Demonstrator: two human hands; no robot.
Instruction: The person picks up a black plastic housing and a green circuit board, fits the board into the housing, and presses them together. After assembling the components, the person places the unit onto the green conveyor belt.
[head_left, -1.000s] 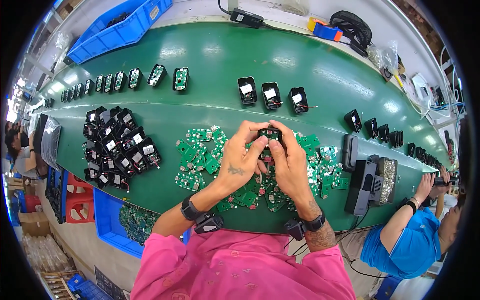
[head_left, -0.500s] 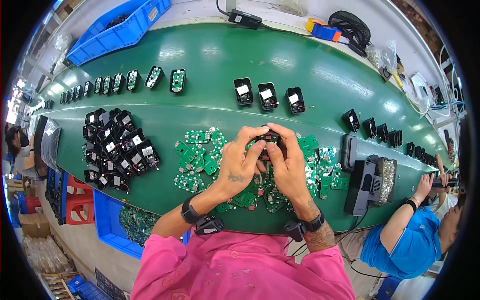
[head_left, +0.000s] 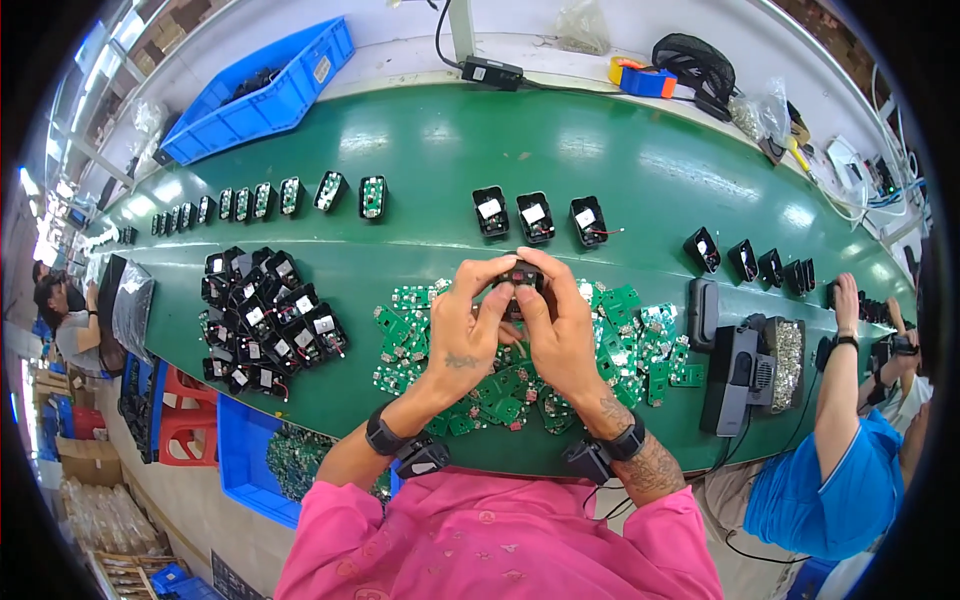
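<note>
Both thumbs press at the near side of a small black plastic housing (head_left: 522, 274), held up over the green table. My left hand (head_left: 463, 328) curls round its left side and my right hand (head_left: 562, 335) round its right. A reddish part shows just above the thumbs; the rest of the inside is hidden. Under my hands spreads a heap of green circuit boards (head_left: 655, 382). Farther off stand three open black housings (head_left: 535, 218) with white-labelled parts inside. To the left lies a pile of similar black housings (head_left: 262, 330).
A row of housings fitted with green boards (head_left: 372, 198) runs off to the far left. Another row of black housings (head_left: 742, 260) runs right, where a co-worker's arm (head_left: 838, 385) reaches over. A grey device (head_left: 730, 380) stands at right. A blue bin (head_left: 305, 85) sits at back left.
My view has tilted and shifted, so the table sits lower and farther right. My hands stay closed round the housing. At right, the co-worker's arm has reached farther up over the table.
</note>
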